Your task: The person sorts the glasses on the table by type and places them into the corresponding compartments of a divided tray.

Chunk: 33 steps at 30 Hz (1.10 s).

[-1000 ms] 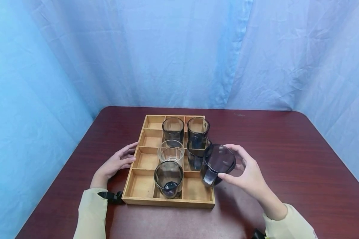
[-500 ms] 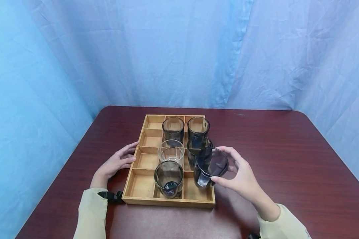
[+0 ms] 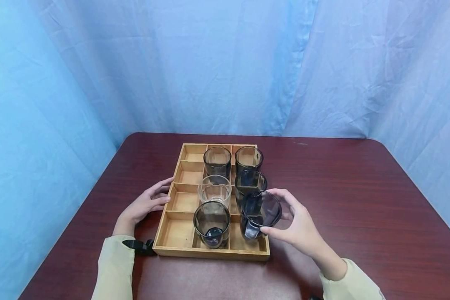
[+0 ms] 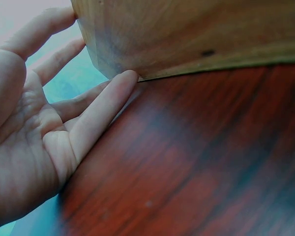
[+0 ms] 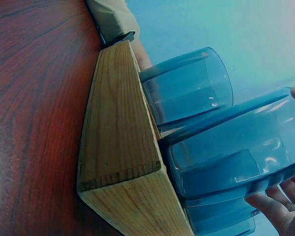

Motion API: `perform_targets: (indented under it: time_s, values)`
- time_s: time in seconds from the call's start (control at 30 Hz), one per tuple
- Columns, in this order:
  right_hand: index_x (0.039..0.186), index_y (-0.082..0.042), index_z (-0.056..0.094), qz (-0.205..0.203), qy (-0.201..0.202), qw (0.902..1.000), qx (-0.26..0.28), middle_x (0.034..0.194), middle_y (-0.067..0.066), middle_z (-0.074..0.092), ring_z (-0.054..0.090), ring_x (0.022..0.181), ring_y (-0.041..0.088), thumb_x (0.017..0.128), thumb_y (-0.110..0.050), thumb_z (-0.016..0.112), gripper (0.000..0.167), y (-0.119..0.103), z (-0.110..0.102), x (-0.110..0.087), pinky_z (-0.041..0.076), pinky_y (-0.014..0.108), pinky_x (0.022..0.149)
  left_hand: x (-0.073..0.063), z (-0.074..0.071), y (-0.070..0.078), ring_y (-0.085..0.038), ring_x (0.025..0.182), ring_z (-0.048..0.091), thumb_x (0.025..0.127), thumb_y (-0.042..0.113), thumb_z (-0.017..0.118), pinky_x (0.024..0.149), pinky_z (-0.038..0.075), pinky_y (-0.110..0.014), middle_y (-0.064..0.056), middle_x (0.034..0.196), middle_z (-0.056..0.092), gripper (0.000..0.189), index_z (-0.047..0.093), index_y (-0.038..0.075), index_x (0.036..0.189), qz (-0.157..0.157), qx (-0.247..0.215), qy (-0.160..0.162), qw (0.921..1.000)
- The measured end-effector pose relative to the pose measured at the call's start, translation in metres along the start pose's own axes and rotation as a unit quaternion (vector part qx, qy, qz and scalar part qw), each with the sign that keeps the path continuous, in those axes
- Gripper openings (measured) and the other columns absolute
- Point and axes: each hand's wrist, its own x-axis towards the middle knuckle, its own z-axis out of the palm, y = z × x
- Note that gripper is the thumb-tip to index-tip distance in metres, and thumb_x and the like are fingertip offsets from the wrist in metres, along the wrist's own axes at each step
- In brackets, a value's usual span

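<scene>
My right hand [image 3: 298,227] holds a dark tinted glass [image 3: 260,214] between thumb and fingers, over the front right compartment of a wooden divided tray [image 3: 210,253]. In the right wrist view the glass [image 5: 231,152] stands at the tray's top edge, its base right at the wall. My left hand [image 3: 146,204] rests its fingertips against the tray's left side; the left wrist view shows fairly straight fingers [image 4: 103,110] touching the wooden wall [image 4: 196,39]. Beside the held glass, another tinted glass [image 3: 211,225] stands in the front middle compartment.
A clear glass [image 3: 214,189] stands in the middle column, with a tinted glass [image 3: 217,161] farther back. Two more tinted glasses fill the right column: one at the back [image 3: 248,157] and one just behind the held glass [image 3: 249,183]. Blue curtains [image 3: 225,66] surround the dark red table [image 3: 341,179].
My right hand has carried the dark glass left and toward the front, from the tray's right edge to over the front right compartment, and lower. The left hand has stayed put.
</scene>
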Motion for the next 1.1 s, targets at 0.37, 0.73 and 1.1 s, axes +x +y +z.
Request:
perform_targets:
  time_s: [0.37,0.73,1.1]
  values:
    - [0.129,-0.006,0.053,-0.001,-0.011,0.9999,0.003,0.121,0.005,0.058,0.049,0.111,-0.007,0.066,-0.001,0.085,0.07,0.0039,0.0022,-0.0012,0.054,0.022,0.078,-0.0003,0.0003,0.0006,-0.021,0.116,0.053,0.096,0.017,0.059,0.085,0.054,-0.03,-0.026,0.152,0.03,0.069,0.024,0.017,0.155,-0.002,0.0,0.0,1.0]
    - [0.129,-0.005,0.052,0.005,-0.022,0.9997,0.009,0.126,0.01,0.057,0.047,0.115,-0.008,0.067,-0.003,0.085,0.071,0.008,0.0044,-0.0024,0.055,0.023,0.08,0.0005,0.0002,0.0006,-0.026,0.118,0.052,0.097,0.016,0.059,0.086,0.054,-0.03,-0.026,0.153,0.029,0.068,0.024,0.016,0.155,0.002,-0.002,-0.003,1.0]
    - [0.131,-0.008,0.051,0.027,-0.032,0.9991,-0.005,0.128,0.01,0.057,0.045,0.116,-0.009,0.069,-0.008,0.086,0.071,0.0088,0.0065,-0.0034,0.055,0.027,0.082,0.0011,0.0007,-0.0005,-0.028,0.118,0.051,0.096,0.017,0.059,0.085,0.054,-0.031,-0.025,0.152,0.03,0.068,0.025,0.019,0.155,0.0,-0.001,-0.001,1.0]
